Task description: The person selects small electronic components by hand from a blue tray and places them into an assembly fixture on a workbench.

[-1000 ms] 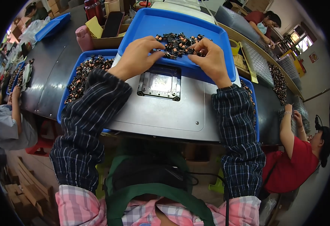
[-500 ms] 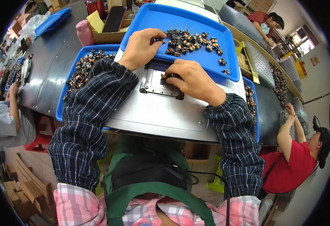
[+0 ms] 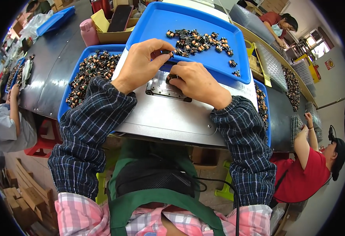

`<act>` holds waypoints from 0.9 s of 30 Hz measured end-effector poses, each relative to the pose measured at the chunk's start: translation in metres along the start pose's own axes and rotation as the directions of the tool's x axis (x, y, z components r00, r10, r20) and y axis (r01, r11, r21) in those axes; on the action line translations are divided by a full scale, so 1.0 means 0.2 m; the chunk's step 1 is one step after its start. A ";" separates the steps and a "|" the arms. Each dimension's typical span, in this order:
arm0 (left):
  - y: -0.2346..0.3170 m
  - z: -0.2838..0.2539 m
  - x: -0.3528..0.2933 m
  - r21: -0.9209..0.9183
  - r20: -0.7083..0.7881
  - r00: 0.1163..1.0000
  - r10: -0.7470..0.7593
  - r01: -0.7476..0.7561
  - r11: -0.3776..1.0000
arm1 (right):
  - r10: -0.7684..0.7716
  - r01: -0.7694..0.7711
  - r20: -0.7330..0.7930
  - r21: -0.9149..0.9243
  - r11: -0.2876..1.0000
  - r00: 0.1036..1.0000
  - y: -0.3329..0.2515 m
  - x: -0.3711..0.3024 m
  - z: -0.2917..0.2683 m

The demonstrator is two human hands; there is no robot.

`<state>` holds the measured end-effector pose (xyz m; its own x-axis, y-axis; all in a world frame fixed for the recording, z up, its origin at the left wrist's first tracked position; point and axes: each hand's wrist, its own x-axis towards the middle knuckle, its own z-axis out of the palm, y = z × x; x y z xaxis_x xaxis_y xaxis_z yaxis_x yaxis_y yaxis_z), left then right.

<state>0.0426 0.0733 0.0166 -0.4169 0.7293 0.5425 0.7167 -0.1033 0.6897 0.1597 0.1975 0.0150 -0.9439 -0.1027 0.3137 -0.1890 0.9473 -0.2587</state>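
Note:
My left hand (image 3: 139, 65) pinches a small black coil with copper windings (image 3: 168, 52) between thumb and fingertips, at the near edge of a blue tray (image 3: 148, 25). Several more such coils (image 3: 196, 41) lie heaped in that tray. Just to the right, my right hand (image 3: 202, 83) is closed on another coil (image 3: 171, 77), mostly covered by its fingers. It is over a flat metal fixture (image 3: 160, 89) set in the silvery work plate (image 3: 164, 118). Whether that coil touches the fixture is hidden.
Blue trays full of coils stand at left (image 3: 94, 70) and right (image 3: 262, 104). A pink bottle (image 3: 89, 32) and a cardboard box with a phone (image 3: 120, 19) are behind the left tray. Co-workers sit on both sides, one in a red shirt (image 3: 302, 173).
My left hand has come back toward me from over the tray, holding the coil nearer the fixture. My right hand has shifted slightly left and covers more of the fixture.

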 end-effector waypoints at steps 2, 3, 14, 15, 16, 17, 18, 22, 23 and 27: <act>0.00 0.00 0.00 0.006 0.004 1.000 0.000 0.000 1.000 | 0.057 -0.057 0.015 -0.031 0.998 0.998 -0.01 0.00 0.00; -0.01 0.00 -0.01 0.012 0.009 1.000 0.000 0.000 1.000 | 0.059 -0.058 0.014 -0.032 0.998 0.998 0.00 0.00 0.00; 0.00 -0.01 -0.09 0.098 0.208 0.976 0.068 -0.090 0.991 | 0.518 -0.008 -0.099 0.980 0.200 0.849 0.17 -0.03 -0.19; 0.00 -0.01 -0.09 0.125 0.264 0.962 0.073 -0.110 0.986 | 0.520 -0.009 -0.099 0.980 0.201 0.848 0.19 -0.03 -0.18; -0.01 0.01 -0.10 0.131 0.264 0.959 0.105 -0.143 0.981 | 0.530 -0.037 -0.131 0.955 0.294 0.838 0.23 -0.02 -0.16; 0.00 0.00 -0.10 0.132 0.261 0.960 0.106 -0.144 0.981 | 0.533 -0.064 -0.165 0.920 0.386 0.830 0.27 -0.02 -0.16; 0.00 0.01 -0.09 0.147 0.275 0.950 0.150 -0.196 0.970 | 0.546 -0.224 -0.103 0.837 0.500 0.831 0.31 -0.03 -0.17; 0.00 0.05 -0.08 0.187 0.262 0.937 0.233 -0.286 0.940 | 0.318 -0.316 -0.275 0.051 0.947 0.907 0.35 0.02 -0.08; 0.00 0.05 -0.08 0.187 0.264 0.936 0.233 -0.286 0.940 | 0.319 -0.317 -0.276 0.053 0.947 0.907 0.35 0.03 -0.08; 0.00 0.05 -0.08 0.249 0.340 0.927 0.156 -0.249 0.936 | 0.338 -0.328 -0.106 0.095 0.940 0.935 0.34 0.04 -0.10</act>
<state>0.0557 0.0683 0.0035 -0.0849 0.8903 0.4473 0.9139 -0.1094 0.3910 0.1448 0.2662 0.0181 -0.9181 0.2558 0.3028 0.1066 0.8951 -0.4330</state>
